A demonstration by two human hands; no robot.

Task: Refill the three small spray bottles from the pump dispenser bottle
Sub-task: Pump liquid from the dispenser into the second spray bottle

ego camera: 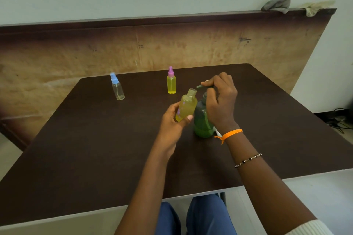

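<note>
My left hand point(172, 122) grips an uncapped small spray bottle point(187, 106) with yellow liquid, tilted so its open neck sits just under the pump's spout. My right hand point(219, 99) rests on top of the pump head of the green pump dispenser bottle point(202, 122), which stands on the dark table point(95, 149). A capped yellow bottle with a pink sprayer point(171, 82) stands behind them. A nearly empty clear bottle with a blue sprayer point(117, 87) stands at the back left. The cap of the held bottle is not visible.
A brown board point(76, 59) leans against the wall behind the table. Cloth rags point(277, 3) lie on its top edge. Cables point(338, 122) lie on the floor at the right. A white object point(216, 131) peeks out beside the dispenser.
</note>
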